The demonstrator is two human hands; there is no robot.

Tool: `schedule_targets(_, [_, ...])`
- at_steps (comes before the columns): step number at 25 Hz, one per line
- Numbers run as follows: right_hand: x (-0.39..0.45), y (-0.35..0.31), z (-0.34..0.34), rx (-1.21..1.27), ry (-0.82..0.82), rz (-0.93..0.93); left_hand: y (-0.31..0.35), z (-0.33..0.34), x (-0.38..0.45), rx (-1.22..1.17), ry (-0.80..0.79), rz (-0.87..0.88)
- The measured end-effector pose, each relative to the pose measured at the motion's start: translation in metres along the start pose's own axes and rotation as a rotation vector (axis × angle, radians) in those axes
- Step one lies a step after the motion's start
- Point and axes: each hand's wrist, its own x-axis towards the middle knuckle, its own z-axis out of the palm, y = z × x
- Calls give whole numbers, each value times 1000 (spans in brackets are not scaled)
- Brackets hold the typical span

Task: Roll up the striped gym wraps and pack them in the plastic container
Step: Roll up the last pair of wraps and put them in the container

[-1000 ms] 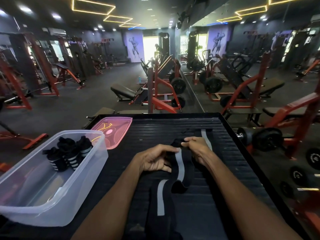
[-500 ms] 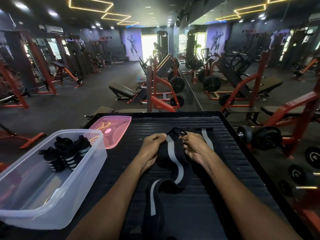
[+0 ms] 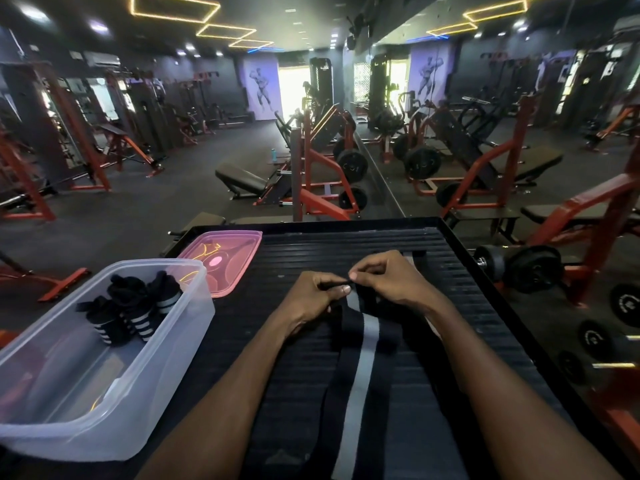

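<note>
Black ribbed table (image 3: 450, 271), striped wrap (image 3: 360, 344) laid flat — left hand (image 3: 311, 303) and right hand (image 3: 388, 278) both pinching its far end, fingers curled, clear container (image 3: 166, 358) left — rolled wraps (image 3: 135, 311) inside, pink lid (image 3: 239, 251) beyond.

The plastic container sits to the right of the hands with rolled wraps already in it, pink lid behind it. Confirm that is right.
Wrong on one point: the head view shows the plastic container to the left of the hands, not the right. The rolled wraps are in it, and the pink lid lies behind it.
</note>
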Motion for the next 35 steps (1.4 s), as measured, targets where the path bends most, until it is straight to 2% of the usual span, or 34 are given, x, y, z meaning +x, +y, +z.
schedule_targets(6, [3,7,3,208,171,43,-1,4,1,-253,128,-32])
schedule_targets(11, [-2,3,2,204,26,169,-5,5,4,-211,208,34])
schedule_targets(17, [-1,1,7,303,112,50,-1,10,2,-400,149,36])
schedule_targets(21, [-1,-2,9,355,112,21,-2,11,4,-381,214,91])
schedule_targets(25, [1,1,10,299,72,99,-3,8,5,-325,239,141])
schedule_targets(32, [-1,-1,11,274,173,-45,-1,9,2,-339,188,104])
schedule_targets(35, [-3,-1,8,355,130,13,-2,8,2,-322,231,103])
